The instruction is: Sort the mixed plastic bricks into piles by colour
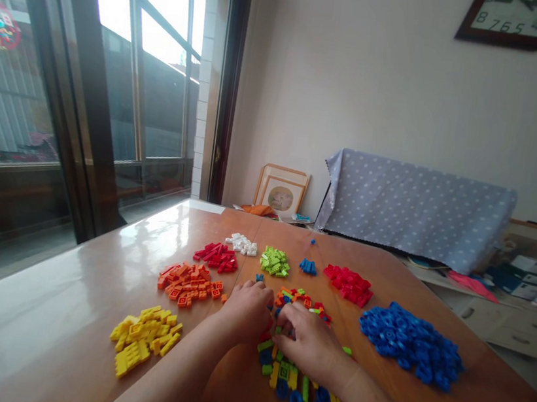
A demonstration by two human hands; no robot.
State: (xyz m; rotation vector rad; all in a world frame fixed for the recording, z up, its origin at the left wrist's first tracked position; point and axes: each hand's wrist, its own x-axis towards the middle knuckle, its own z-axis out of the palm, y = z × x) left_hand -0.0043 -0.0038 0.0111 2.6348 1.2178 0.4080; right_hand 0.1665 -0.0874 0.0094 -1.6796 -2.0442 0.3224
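Bricks (293,379) sat under and around the right grip (307,335), left grip (248,307) just beside. Couldn't tell if either pinched any. Looked like picking through them; next move probably needed a light touch.

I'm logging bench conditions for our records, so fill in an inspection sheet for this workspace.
Surface: glossy brown table, reflecting light at left.
Work pieces: mixed toy-brick pile under and around the hands; single-colour piles of yellow bricks, orange bricks, crimson bricks, white bricks, lime bricks, red bricks, small blue pieces and larger blue pieces.
Clutter: stray blue piece near the far edge.
Hands: left hand and right hand at the mixed pile; grip hidden.
Cables: nothing seen.
Surroundings: large window at left, wall clock, polka-dot cloth, framed picture by the wall.
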